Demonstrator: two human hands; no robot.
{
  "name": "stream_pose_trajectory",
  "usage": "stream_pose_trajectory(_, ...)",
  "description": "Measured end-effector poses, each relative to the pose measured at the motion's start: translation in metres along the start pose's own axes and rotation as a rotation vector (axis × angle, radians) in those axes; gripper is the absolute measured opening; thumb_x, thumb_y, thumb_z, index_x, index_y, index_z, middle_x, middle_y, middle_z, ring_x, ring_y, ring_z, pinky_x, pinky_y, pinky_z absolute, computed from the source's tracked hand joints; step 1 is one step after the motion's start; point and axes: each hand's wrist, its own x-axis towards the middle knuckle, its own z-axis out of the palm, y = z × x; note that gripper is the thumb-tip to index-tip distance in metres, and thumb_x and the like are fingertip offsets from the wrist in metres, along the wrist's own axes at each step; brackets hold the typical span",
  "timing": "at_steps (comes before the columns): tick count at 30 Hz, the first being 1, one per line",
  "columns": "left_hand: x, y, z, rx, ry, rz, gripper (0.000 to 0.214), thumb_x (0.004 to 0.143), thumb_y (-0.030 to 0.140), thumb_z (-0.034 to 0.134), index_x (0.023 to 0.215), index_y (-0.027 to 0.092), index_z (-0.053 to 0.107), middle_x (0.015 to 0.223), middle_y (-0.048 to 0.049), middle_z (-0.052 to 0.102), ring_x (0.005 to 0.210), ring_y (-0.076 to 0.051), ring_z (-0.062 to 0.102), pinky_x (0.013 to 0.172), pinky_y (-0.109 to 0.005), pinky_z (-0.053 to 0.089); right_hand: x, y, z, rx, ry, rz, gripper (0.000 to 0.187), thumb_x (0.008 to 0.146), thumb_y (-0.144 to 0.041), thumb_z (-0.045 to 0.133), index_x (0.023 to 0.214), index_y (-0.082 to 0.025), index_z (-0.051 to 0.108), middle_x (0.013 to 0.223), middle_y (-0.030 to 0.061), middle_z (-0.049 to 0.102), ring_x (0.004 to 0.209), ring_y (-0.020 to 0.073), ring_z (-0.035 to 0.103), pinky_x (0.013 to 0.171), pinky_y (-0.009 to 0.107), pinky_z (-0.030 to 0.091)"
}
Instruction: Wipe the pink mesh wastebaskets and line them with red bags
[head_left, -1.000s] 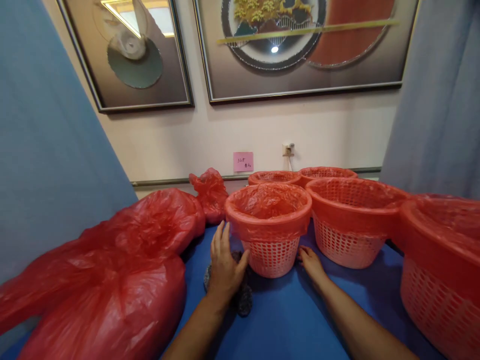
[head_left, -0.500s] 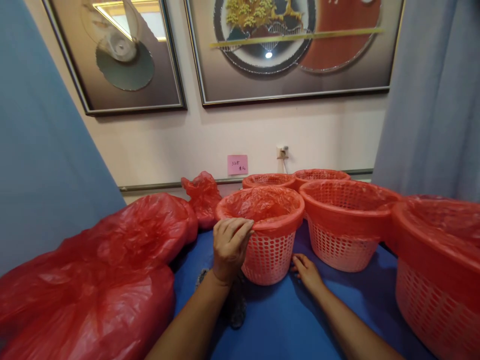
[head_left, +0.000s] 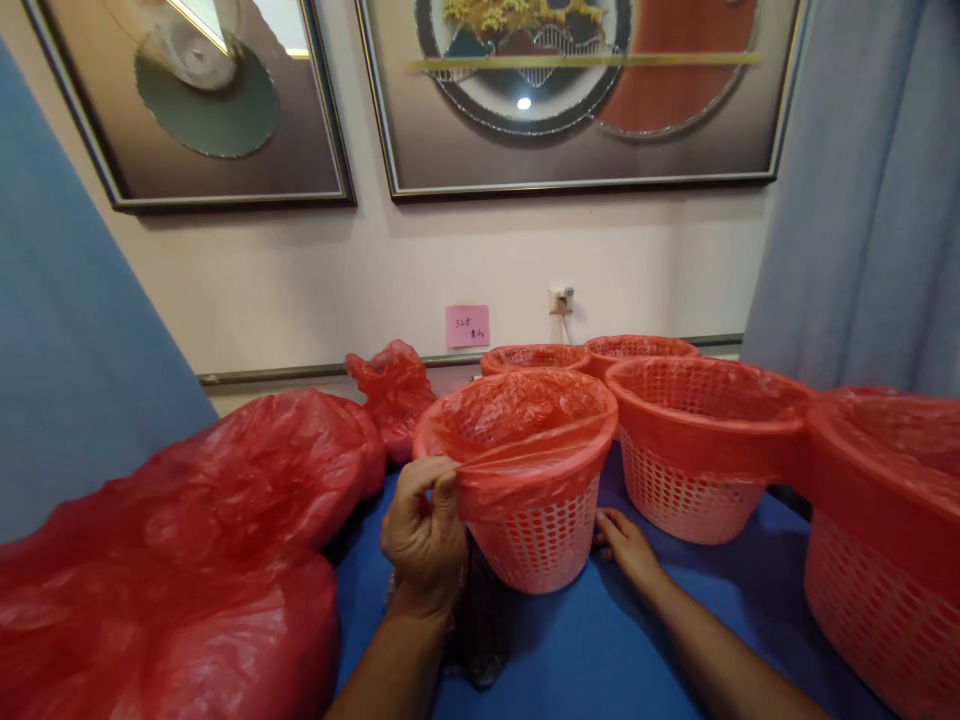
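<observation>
A pale red perforated plastic basket [head_left: 551, 535] stands in the middle, lined with a thin red plastic bag [head_left: 525, 470] folded over its rim. My left hand [head_left: 426, 530] is closed in a pinch on the bag's edge at the front left of the rim. The film is stretched taut from these fingers across the basket's mouth. Low by the basket's right side is my right hand [head_left: 626, 548], its fingers loosely bent and holding nothing that I can see. Whether its fingertips touch the basket is unclear. A dark, crumpled item [head_left: 480, 625] lies partly hidden behind my left hand.
Bulky red plastic bags [head_left: 225, 540] fill the left side, with a smaller red bundle [head_left: 394, 385] behind. Several bag-lined baskets [head_left: 686, 490] stand to the right and rear on the blue surface [head_left: 570, 650]. A pink note [head_left: 467, 326] is on the wall.
My left hand has moved from the rim toward me and left, pulling the bag's edge taut. The basket now tilts slightly. My right hand stays low by its side.
</observation>
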Motion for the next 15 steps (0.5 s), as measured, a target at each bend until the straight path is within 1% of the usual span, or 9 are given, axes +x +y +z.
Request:
stream_pose_trajectory(2,0.000,-0.002,-0.005,0.050,0.155,-0.126,0.020,0.099,0.036,0.063,0.088,0.020,0.066,0.082,0.0011,0.070,0.075,-0.015,0.066,0.077,-0.030,0.054,-0.001,-0.001,0.000,0.018,-0.013,0.001,0.068,0.075,-0.077,0.058,0.106,-0.018,0.071,0.098,0.0117,0.077,0.086,0.0285,0.074,0.067,0.037,0.056)
stream_pose_trajectory(4,0.003,-0.003,-0.010,0.104,0.262,-0.181,0.027,0.097,0.044,0.064,0.087,0.019,0.064,0.080,0.0016,0.067,0.071,-0.014,0.063,0.071,-0.027,0.052,-0.005,-0.003,0.002,0.052,-0.025,-0.008,0.075,0.076,-0.083,0.056,0.113,-0.020,0.071,0.109,0.0132,0.077,0.099,0.0314,0.073,0.079,0.042,0.059)
stream_pose_trajectory(7,0.010,-0.006,-0.020,0.132,0.338,-0.212,0.031,0.096,0.048,0.063,0.085,0.020,0.061,0.076,0.0024,0.064,0.068,-0.013,0.061,0.066,-0.025,0.051,-0.012,-0.009,0.006,0.167,-0.070,-0.020,0.081,0.075,-0.089,0.058,0.123,-0.024,0.071,0.129,0.0126,0.073,0.119,0.0340,0.068,0.096,0.048,0.056)
stream_pose_trajectory(8,0.012,-0.007,-0.023,0.131,0.353,-0.233,0.031,0.096,0.048,0.063,0.085,0.020,0.060,0.076,0.0023,0.065,0.067,-0.013,0.061,0.066,-0.025,0.050,-0.015,-0.011,0.008,0.212,-0.103,-0.009,0.083,0.075,-0.090,0.057,0.126,-0.026,0.071,0.131,0.0121,0.072,0.122,0.0344,0.067,0.099,0.049,0.055)
stream_pose_trajectory(10,0.015,-0.011,-0.029,0.128,0.378,-0.287,0.030,0.097,0.047,0.062,0.085,0.020,0.059,0.077,0.0017,0.065,0.068,-0.013,0.061,0.066,-0.026,0.051,-0.021,-0.015,0.010,0.280,-0.177,0.029,0.087,0.077,-0.091,0.053,0.133,-0.026,0.068,0.130,0.0123,0.073,0.122,0.0347,0.067,0.101,0.051,0.054)
stream_pose_trajectory(11,0.015,-0.013,-0.031,0.133,0.373,-0.297,0.030,0.098,0.048,0.060,0.086,0.020,0.060,0.079,0.0009,0.066,0.070,-0.013,0.062,0.068,-0.026,0.051,-0.024,-0.017,0.012,0.302,-0.207,0.044,0.087,0.079,-0.091,0.051,0.136,-0.026,0.067,0.129,0.0127,0.073,0.121,0.0346,0.067,0.100,0.052,0.054)
stream_pose_trajectory(12,0.014,-0.016,-0.034,0.134,0.340,-0.278,0.031,0.099,0.048,0.058,0.088,0.019,0.062,0.082,-0.0002,0.068,0.072,-0.014,0.063,0.070,-0.027,0.052,-0.026,-0.018,0.012,0.319,-0.223,0.054,0.087,0.080,-0.090,0.051,0.137,-0.026,0.066,0.129,0.0130,0.073,0.121,0.0346,0.068,0.100,0.052,0.054)
stream_pose_trajectory(13,0.012,-0.019,-0.036,0.128,0.264,-0.227,0.034,0.101,0.051,0.054,0.092,0.020,0.065,0.086,-0.0016,0.069,0.077,-0.016,0.064,0.073,-0.029,0.053,-0.027,-0.019,0.013,0.326,-0.223,0.057,0.087,0.079,-0.090,0.053,0.137,-0.027,0.066,0.131,0.0132,0.073,0.120,0.0347,0.068,0.099,0.053,0.054)
stream_pose_trajectory(15,0.006,-0.024,-0.040,0.113,0.028,-0.028,0.044,0.102,0.059,0.047,0.104,0.021,0.069,0.097,-0.0047,0.072,0.089,-0.021,0.067,0.084,-0.035,0.054,-0.027,-0.018,0.014,0.280,-0.157,0.041,0.085,0.078,-0.089,0.056,0.136,-0.028,0.067,0.131,0.0129,0.073,0.117,0.0349,0.070,0.098,0.053,0.055)
